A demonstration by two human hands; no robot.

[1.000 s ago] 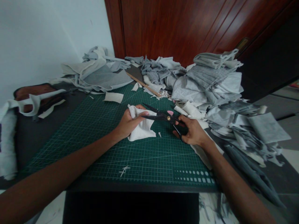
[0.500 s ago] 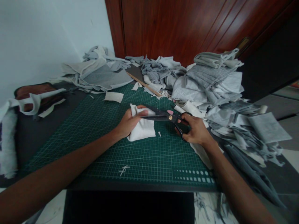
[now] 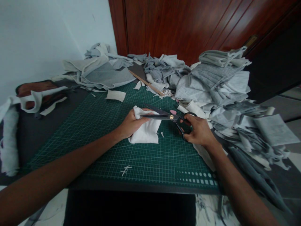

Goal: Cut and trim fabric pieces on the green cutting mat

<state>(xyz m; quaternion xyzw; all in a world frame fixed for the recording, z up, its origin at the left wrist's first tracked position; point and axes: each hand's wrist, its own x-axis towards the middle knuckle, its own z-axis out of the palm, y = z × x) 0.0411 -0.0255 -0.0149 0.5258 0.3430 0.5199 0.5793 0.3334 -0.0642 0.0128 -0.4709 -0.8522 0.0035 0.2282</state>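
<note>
Head view: the left hand (image 3: 130,126) pinches a rumpled white cloth (image 3: 147,133) over the middle of a gridded green mat (image 3: 145,163); the right hand (image 3: 198,130) grips black metal scissors (image 3: 164,117), blades parted toward nine o'clock. Creased grey fabric (image 3: 195,89) heaps at two o'clock.

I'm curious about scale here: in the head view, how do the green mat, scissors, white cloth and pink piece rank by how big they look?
1. Green mat
2. Scissors and white cloth: unsure, one looks longer, the other broader
3. Pink piece
</note>
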